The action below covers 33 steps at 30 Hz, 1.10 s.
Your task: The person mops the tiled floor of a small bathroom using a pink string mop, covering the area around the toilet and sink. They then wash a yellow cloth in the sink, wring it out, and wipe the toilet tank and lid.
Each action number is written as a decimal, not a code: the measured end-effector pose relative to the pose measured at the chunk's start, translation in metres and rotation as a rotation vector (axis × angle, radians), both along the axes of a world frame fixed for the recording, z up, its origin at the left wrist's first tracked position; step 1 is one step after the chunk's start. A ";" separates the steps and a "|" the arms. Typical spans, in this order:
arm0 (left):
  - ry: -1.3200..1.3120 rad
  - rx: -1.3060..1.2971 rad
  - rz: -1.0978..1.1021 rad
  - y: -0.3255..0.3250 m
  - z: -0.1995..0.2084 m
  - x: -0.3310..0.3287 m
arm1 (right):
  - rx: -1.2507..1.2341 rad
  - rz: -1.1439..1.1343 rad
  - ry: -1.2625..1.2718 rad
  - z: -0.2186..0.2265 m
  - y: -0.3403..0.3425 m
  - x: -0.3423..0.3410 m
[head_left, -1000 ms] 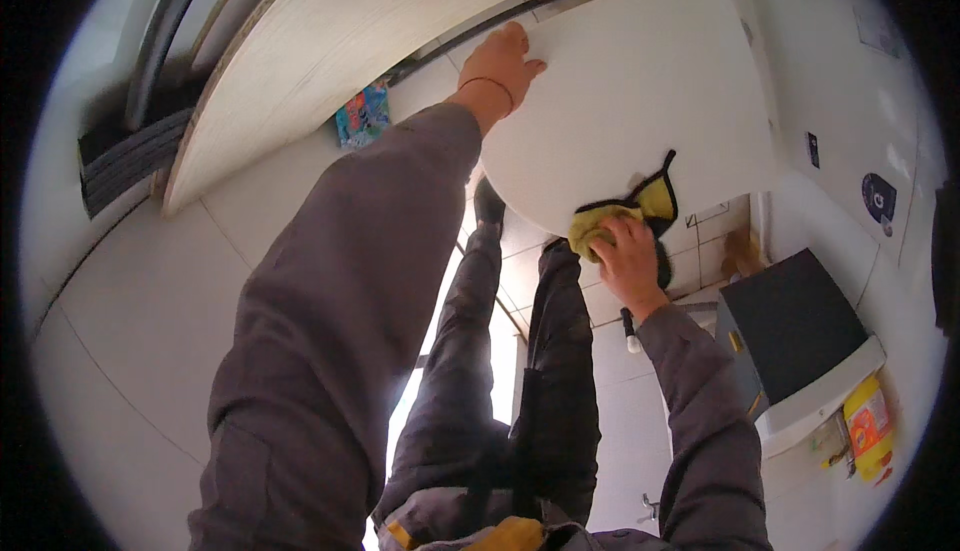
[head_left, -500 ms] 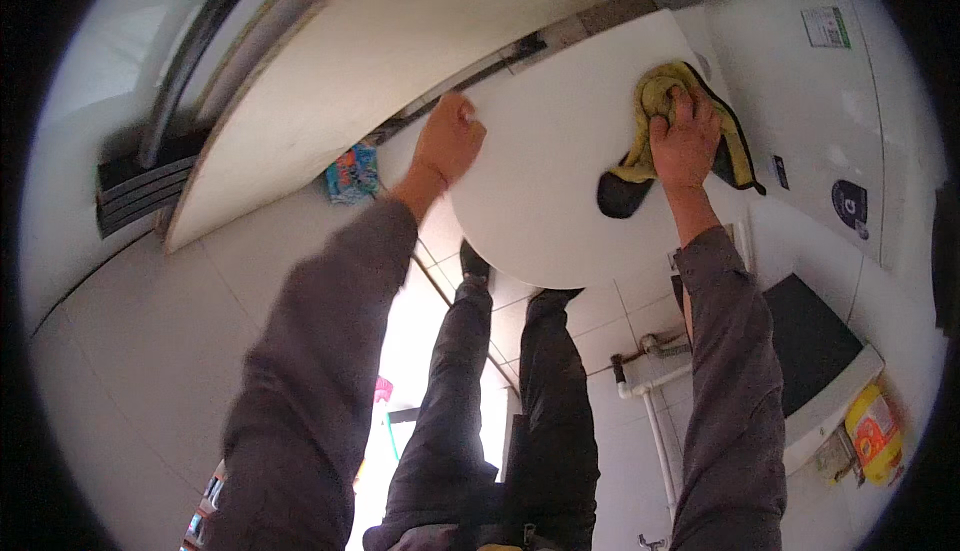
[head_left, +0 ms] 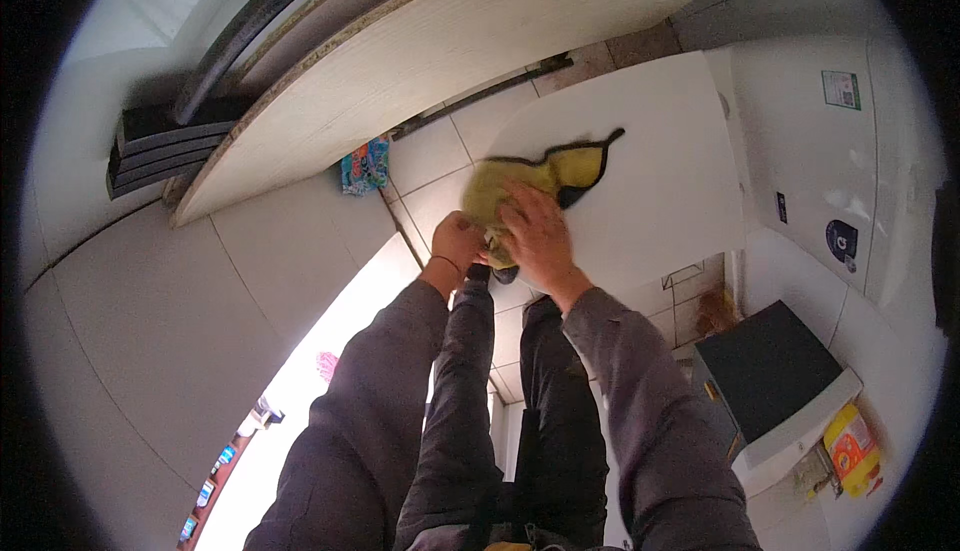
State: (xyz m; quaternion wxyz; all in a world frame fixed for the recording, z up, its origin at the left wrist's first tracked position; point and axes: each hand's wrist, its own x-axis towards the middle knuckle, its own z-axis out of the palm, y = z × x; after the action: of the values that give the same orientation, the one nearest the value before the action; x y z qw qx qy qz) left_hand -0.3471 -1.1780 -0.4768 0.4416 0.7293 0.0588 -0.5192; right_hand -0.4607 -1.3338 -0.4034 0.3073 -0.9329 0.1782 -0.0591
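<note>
A yellow-green cloth (head_left: 575,169) with a black border and dark underside lies bunched over the left edge of a white round-ended surface (head_left: 650,141). My right hand (head_left: 537,236) presses on the cloth from above, its bent fingers gathered in the fabric and a little smeared by motion. Close beside it, my left hand (head_left: 459,239) is closed at the cloth's near left edge and pinches it. A folded part of the cloth shows between the two hands. The far corner of the cloth trails to the right across the white surface.
A large pale board (head_left: 400,81) leans across the upper left. A blue packet (head_left: 365,166) lies by the tiled wall. To the right stand a white panel with stickers (head_left: 800,181), a dark-topped box (head_left: 770,371) and a yellow-orange package (head_left: 852,451). My legs are below.
My right hand has drawn the cloth leftward and nearer across the white surface. My left hand, held apart before, has come down to meet it at the cloth's edge. The view has shifted slightly.
</note>
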 end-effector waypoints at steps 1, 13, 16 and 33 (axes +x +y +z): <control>0.162 0.042 0.068 -0.025 0.034 0.005 | -0.015 0.021 0.045 -0.005 -0.014 -0.031; 0.059 0.157 -0.295 -0.037 0.047 0.036 | -0.166 -0.305 -0.036 -0.010 -0.014 0.021; 0.290 0.007 -0.128 -0.038 0.064 0.048 | -0.032 -0.238 -0.014 0.001 0.037 -0.003; -0.680 0.276 -1.441 -0.215 0.108 0.109 | 0.030 -0.198 -0.062 0.021 0.067 -0.053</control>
State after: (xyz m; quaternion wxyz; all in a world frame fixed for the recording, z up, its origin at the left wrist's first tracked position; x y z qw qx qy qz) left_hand -0.2377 -1.3927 -0.3686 -0.1021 0.7539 -0.4997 -0.4142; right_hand -0.5135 -1.2670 -0.3826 0.3194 -0.9037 0.2608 -0.1152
